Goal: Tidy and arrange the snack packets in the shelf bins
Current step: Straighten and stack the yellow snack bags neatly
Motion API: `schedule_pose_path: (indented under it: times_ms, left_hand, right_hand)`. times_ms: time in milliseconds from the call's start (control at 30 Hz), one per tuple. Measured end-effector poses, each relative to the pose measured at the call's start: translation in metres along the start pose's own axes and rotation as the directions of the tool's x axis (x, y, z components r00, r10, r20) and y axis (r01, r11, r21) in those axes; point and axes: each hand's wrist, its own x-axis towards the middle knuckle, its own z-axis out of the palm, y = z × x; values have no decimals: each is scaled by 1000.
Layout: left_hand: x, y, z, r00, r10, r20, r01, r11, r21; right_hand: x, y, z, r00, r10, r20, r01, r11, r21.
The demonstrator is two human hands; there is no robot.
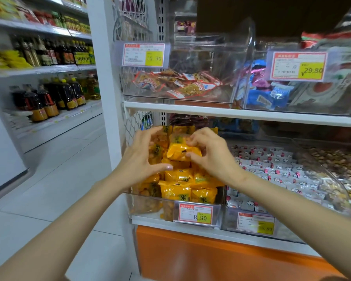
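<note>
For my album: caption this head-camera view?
Left hand and right hand grip glossy yellow snack packets in a clear plastic bin.

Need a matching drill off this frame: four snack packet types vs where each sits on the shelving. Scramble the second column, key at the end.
Things
1. yellow plastic snack packets
2. red-and-orange see-through packets
3. blue plastic packets
4. white packets with red marks

Places
A. upper shelf, right bin
B. lower shelf, leftmost bin
C. upper shelf, left bin
D. lower shelf, middle bin

Pairs: 1-B, 2-C, 3-A, 4-D
</note>
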Motion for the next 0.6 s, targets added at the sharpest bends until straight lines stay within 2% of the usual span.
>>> schedule_pose_path:
  times_ms: [133, 167, 267, 333, 467, 600]
  left_hand:
    - [-8, -6, 6, 968, 62, 244, -134, 947, 292]
    - [-8, -7, 8, 956, 64, 288, -155, 939, 306]
    - [-6, -8, 7, 930, 46, 365, -167, 936, 308]
    - [-4, -6, 5, 922, 38, 384, -180, 923, 341]
    - [-5, -4, 8, 934, 54, 353, -191, 910, 367]
    - [-4, -2, 20, 959, 80, 270, -189, 895, 404]
  right_hand:
    - [-15, -14, 3, 954, 0, 301, 53, 984, -169]
    - [-16, -15, -1, 948, 7, 319, 62, 977, -205]
    - [-15, -8, -25, 971, 82, 223, -35, 978, -205]
    - [-17, 3, -38, 957, 150, 248, -91, 968, -235]
    - [-33, 18, -49, 864, 247, 439, -156, 960, -233]
    - [-47, 18, -41, 921, 225, 319, -150, 958, -243]
